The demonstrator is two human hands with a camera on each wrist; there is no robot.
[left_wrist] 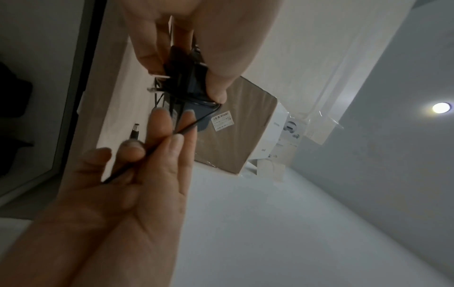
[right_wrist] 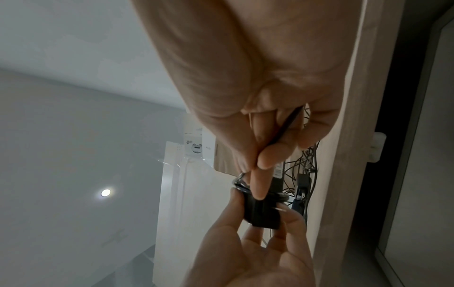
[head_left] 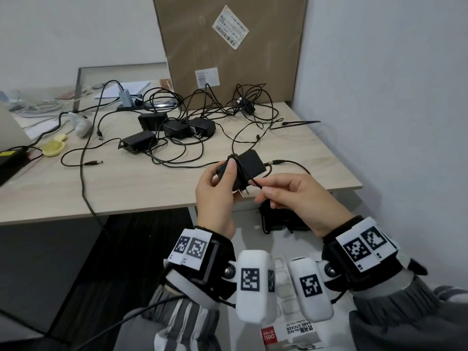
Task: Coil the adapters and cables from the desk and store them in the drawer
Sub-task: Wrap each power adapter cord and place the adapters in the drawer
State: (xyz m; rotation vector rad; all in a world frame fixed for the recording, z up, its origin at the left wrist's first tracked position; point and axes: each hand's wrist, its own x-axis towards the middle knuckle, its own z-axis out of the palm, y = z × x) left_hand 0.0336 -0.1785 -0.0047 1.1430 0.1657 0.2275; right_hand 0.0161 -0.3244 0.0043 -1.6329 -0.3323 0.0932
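Above the desk's (head_left: 316,158) near edge, the left hand (head_left: 215,196) clamps a black adapter (head_left: 249,164) (cord turns already around it). The right hand (head_left: 296,196) pinches its cable (head_left: 255,183). Other adapters (head_left: 174,129) lie tangled toward the far edge.

Black adapter (head_left: 249,165), black cable (head_left: 298,166); light wood-grain desk (head_left: 291,148); brown cardboard box (head_left: 228,46); yellow lids (head_left: 53,148).
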